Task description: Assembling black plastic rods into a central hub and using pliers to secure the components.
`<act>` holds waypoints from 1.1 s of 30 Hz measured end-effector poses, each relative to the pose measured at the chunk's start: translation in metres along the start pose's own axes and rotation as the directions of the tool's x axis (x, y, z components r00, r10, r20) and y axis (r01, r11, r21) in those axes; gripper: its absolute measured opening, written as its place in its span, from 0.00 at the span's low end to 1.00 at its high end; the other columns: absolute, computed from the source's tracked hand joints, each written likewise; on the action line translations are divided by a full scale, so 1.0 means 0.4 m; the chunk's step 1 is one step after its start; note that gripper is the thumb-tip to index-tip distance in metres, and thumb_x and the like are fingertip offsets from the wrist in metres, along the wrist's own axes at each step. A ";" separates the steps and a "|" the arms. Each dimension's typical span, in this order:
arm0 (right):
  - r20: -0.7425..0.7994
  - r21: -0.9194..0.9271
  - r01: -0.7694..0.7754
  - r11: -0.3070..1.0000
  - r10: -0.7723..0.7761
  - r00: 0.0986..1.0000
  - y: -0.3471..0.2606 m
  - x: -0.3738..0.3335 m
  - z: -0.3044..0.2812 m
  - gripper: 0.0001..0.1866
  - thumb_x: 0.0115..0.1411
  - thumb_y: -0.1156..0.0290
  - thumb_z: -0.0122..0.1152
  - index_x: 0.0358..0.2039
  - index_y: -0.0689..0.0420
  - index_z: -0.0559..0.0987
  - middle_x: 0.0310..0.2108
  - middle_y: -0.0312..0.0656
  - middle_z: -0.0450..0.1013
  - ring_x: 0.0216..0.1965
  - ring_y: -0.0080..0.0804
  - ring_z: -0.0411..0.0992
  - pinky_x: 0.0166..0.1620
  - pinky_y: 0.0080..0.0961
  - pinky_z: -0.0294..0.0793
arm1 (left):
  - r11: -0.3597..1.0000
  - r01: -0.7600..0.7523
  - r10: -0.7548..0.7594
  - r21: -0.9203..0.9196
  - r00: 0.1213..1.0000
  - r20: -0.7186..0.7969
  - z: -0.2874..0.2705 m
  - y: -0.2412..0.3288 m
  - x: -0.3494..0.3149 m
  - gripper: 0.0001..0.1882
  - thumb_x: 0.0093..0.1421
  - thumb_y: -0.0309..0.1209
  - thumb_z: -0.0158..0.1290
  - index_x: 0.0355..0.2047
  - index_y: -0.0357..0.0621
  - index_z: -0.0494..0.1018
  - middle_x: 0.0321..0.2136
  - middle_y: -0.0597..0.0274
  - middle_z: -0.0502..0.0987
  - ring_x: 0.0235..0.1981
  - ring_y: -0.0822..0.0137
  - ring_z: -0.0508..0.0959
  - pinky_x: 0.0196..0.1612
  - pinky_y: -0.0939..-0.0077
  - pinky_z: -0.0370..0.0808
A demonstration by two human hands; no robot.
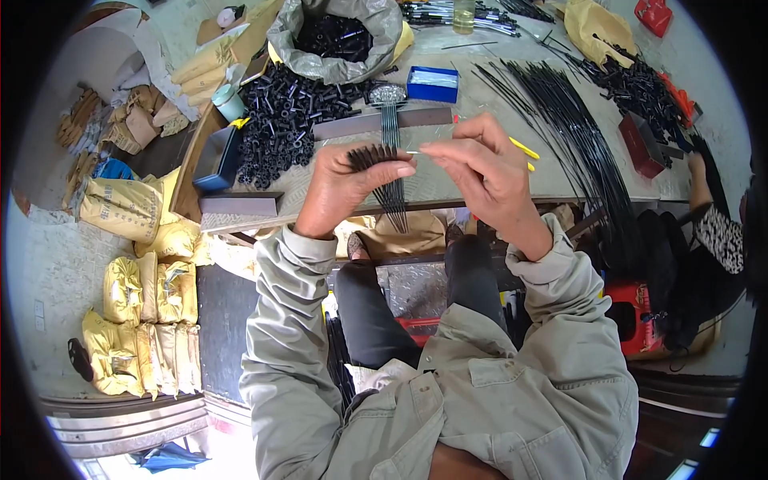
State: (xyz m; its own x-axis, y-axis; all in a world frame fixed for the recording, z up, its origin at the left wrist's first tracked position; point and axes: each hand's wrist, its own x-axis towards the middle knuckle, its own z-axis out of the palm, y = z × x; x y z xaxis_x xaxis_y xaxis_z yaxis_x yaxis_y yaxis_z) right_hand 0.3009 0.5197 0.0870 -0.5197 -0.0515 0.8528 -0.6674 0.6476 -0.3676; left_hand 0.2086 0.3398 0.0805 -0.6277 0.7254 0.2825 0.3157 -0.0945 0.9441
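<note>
Over the front edge of the table, my left hand (332, 180) is closed, thumb and fingers pressed on a row of short black stems (373, 158) that fan out above the thumb. My right hand (488, 164) is beside it, thumb and forefinger pinched together. A tiny pale sliver shows between the two hands; what the right fingers hold is too small to make out. Thin dark rods (390, 124) lie side by side behind my left hand, and their lower ends jut past the table edge. A grey metal bar (344, 128) lies under the rods, near a heap of small silvery parts (386, 94).
Black plastic fittings (276, 120) are heaped at the left, below an open sack (280, 36). A blue box (433, 84) stands at the back. Long black rods (560, 112) spread at the right, near a yellow-handled tool (524, 149). Another person's arm (701, 180) is at the far right.
</note>
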 end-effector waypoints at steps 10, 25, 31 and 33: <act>0.069 -0.131 0.076 0.988 -0.068 0.995 0.014 0.022 0.002 0.20 0.43 0.86 0.59 0.38 0.53 0.78 0.26 0.39 0.64 0.24 0.27 0.65 0.22 0.17 0.61 | 0.985 -0.172 0.173 0.029 0.984 -0.031 0.006 0.022 0.013 0.11 0.54 0.22 0.52 0.39 0.33 0.73 0.31 0.55 0.78 0.33 0.69 0.78 0.39 0.80 0.74; 0.129 -0.288 0.209 0.934 -0.179 0.975 0.006 0.032 0.002 0.16 0.45 0.83 0.60 0.36 0.55 0.78 0.25 0.38 0.65 0.22 0.26 0.66 0.21 0.18 0.63 | 0.986 -0.167 0.168 0.010 0.984 -0.055 0.009 0.020 0.022 0.11 0.51 0.23 0.56 0.37 0.36 0.75 0.29 0.62 0.78 0.30 0.79 0.74 0.34 0.86 0.71; 0.221 -0.280 0.533 0.799 -0.487 0.845 0.003 0.081 -0.020 0.13 0.43 0.81 0.62 0.33 0.57 0.78 0.26 0.39 0.66 0.20 0.27 0.67 0.20 0.20 0.67 | 0.951 -0.266 0.260 0.157 0.964 0.060 -0.011 0.015 0.018 0.12 0.50 0.27 0.58 0.36 0.37 0.75 0.27 0.60 0.78 0.26 0.80 0.72 0.30 0.84 0.70; 0.254 -0.268 0.460 0.847 -0.398 0.881 0.005 0.085 -0.020 0.13 0.42 0.81 0.63 0.31 0.58 0.76 0.27 0.40 0.67 0.20 0.29 0.67 0.20 0.20 0.67 | 0.930 -0.294 0.286 0.219 0.956 0.066 -0.015 0.018 0.018 0.13 0.48 0.27 0.59 0.35 0.36 0.75 0.27 0.60 0.78 0.26 0.78 0.73 0.31 0.83 0.71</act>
State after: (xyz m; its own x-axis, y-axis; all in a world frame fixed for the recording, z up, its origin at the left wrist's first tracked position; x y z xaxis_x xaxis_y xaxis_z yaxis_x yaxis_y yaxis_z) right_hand 0.2863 0.5255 0.1183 -0.3279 -0.4965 0.8037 -0.6609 0.7285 0.1804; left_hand 0.2021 0.3402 0.0905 -0.4623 0.7115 0.5292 0.6341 -0.1520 0.7582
